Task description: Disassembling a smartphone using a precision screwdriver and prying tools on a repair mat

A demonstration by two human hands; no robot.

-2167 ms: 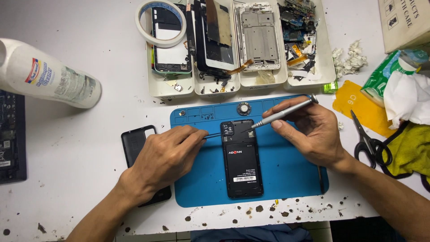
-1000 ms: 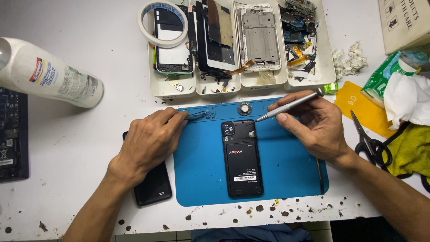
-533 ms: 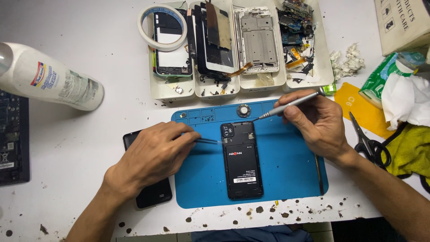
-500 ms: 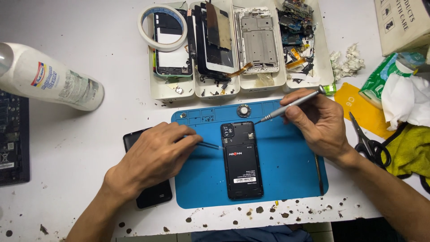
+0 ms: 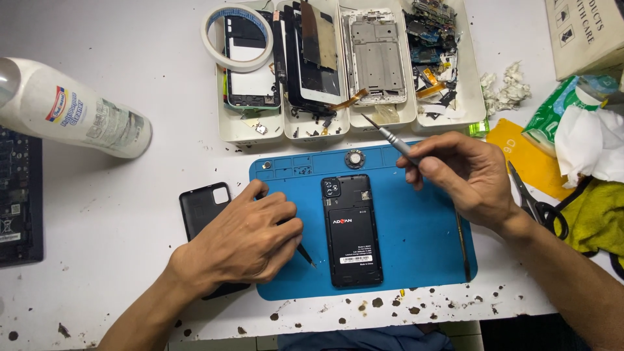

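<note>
A black phone [image 5: 351, 229] with its back cover off lies upright on the blue repair mat [image 5: 416, 227]. My left hand [image 5: 244, 237] rests on the mat's left edge and holds thin black tweezers [image 5: 305, 253], tips pointing down beside the phone's left side. My right hand [image 5: 465, 175] hovers over the mat's upper right and grips a silver screwdriver [image 5: 390, 138], tip aimed up-left toward the trays. The phone's black back cover [image 5: 203, 208] lies left of the mat, partly under my left hand.
White trays [image 5: 351, 117] of phone parts line the back, with a tape roll [image 5: 237, 29]. A white bottle [image 5: 71, 107] lies at left. Scissors [image 5: 536, 205], yellow cloth [image 5: 595, 214], tissues and a cardboard box [image 5: 585, 32] crowd the right. A thin metal tool [image 5: 461, 244] lies on the mat.
My left hand has slid down the phone's left side with the tweezers. My right hand has swung the screwdriver so that its tip points up-left instead of its handle up-right.
</note>
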